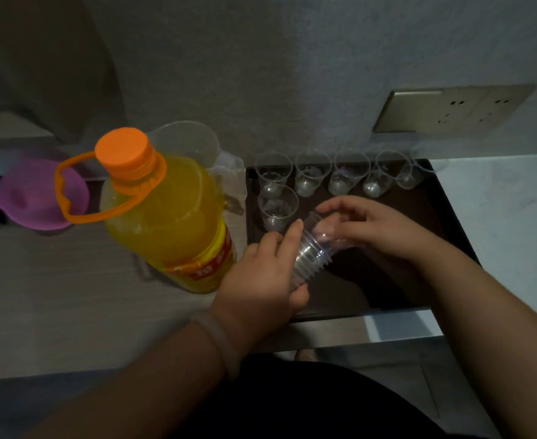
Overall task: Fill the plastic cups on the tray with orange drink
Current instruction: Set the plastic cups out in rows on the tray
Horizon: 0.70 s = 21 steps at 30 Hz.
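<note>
A dark tray [431, 223] lies on the counter with several empty clear plastic cups [310, 177] standing along its far edge and one cup [277, 208] in front of them at the left. Over the tray my left hand [260, 277] grips the rim end of a stack of clear cups [311, 251] lying sideways. My right hand [368, 226] holds the stack's bottom end, fingers curled round the outermost cup. A large bottle of orange drink [165, 217] with an orange cap and handle stands capped just left of the tray.
A clear plastic jug [194, 144] stands behind the bottle. A purple funnel [39, 198] lies at the left on the counter. Wall sockets [450, 109] sit above the tray's right end. The counter's front edge runs just below the tray.
</note>
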Motion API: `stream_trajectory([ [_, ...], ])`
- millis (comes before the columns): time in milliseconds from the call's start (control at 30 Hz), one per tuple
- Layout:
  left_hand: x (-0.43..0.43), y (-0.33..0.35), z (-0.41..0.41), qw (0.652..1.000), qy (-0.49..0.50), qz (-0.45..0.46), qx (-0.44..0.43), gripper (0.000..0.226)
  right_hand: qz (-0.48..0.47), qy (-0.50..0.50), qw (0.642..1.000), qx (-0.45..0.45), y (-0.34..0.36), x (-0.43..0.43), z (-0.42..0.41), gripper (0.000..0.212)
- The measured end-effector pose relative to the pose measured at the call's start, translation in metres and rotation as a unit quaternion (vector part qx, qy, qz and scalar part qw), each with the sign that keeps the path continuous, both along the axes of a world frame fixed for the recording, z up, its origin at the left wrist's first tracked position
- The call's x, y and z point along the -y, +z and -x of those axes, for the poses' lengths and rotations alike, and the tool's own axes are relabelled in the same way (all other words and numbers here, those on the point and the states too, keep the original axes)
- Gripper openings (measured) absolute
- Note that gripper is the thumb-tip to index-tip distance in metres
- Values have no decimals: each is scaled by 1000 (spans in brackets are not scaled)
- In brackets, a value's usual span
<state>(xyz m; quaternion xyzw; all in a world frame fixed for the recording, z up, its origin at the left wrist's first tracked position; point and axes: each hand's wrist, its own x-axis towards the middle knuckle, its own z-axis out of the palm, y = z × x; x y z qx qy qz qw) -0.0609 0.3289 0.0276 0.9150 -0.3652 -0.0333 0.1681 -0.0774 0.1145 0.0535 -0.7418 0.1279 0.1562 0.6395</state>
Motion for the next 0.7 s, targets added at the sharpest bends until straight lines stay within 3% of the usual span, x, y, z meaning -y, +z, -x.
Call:
stream_trajectory([
  [100,1,-1,3,1000,5,-10,-7,88,12,-102,994,46,7,16,3,41],
  [200,1,-6,5,1000,11,-2,16,86,162,-120,974,99,15,29,0,51],
  [367,4,-6,8,999,15,-9,33,87,368,-16,918,148,8,26,-16,75],
  [567,5,-5,8,999,25,-18,38,85,435,83,883,157,-15,19,-35,84],
  [700,5,-6,6,999,30,-27,36,87,453,85,873,157,-23,18,-41,84],
])
